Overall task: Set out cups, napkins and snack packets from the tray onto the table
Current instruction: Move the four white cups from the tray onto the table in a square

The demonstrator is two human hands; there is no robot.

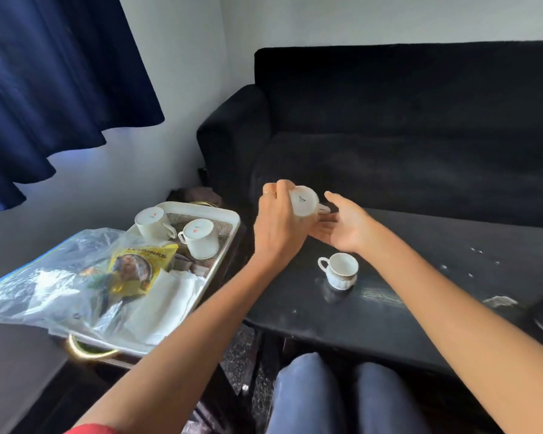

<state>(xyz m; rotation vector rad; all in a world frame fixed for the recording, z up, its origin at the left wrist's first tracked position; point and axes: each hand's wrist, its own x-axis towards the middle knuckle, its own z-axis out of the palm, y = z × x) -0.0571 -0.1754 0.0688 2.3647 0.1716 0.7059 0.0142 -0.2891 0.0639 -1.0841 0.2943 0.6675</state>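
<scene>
**Cup held over the bench**

Left hand [275, 227] has its grip closed round a white cup [304, 202], base toward the camera — right hand [342, 227] open beside it. One upright cup [339, 270] stands on the bench [420, 292]; two inverted cups [176, 230] remain on the tray [223, 214] with napkins [166, 296] and a yellow snack packet [138, 264].

Glossy white china cups [199, 238] sit in the tray [229, 216] centre left; crinkly clear plastic bag [44, 277] lower left; black table [420, 277] shiny, scuffed; sofa [405, 120] matt black cloth.

You face a black sofa [405, 120] against a pale wall [373, 17]. A dark blue curtain [54, 83] hangs at your left, daylight glowing beneath its hem.
</scene>
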